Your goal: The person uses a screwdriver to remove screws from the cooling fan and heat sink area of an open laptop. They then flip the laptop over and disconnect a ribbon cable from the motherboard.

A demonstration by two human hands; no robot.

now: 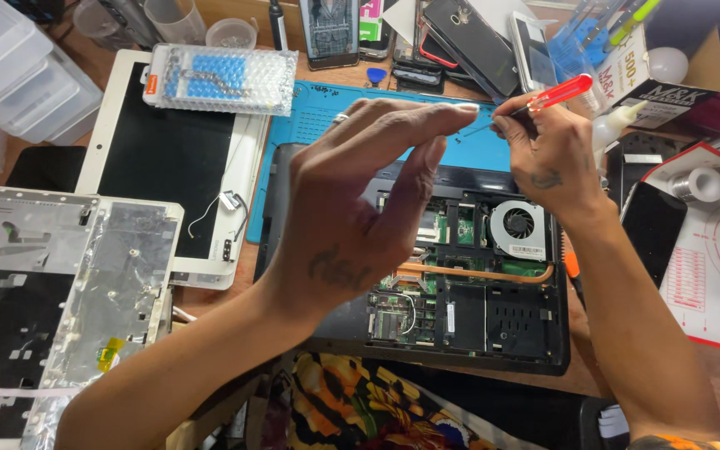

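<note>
My right hand (547,154) grips a small screwdriver with a red translucent handle (562,91), its thin shaft pointing left. My left hand (368,196) is raised in front of me, fingers stretched toward the screwdriver's tip; whether the fingertips pinch something tiny there I cannot tell. Both hands hover over an opened black laptop base (510,325), whose fan (518,225), copper heat pipe (477,273) and green circuit boards are exposed. The laptop lies on a blue work mat (310,121).
A white laptop lid with a dark screen (168,158) lies left, with a bubble-wrapped part (222,79) on it. A silvery dismantled cover (68,283) sits at near left. Phones (468,42), a tool box (660,71) and a white-and-red mat (718,258) surround the area.
</note>
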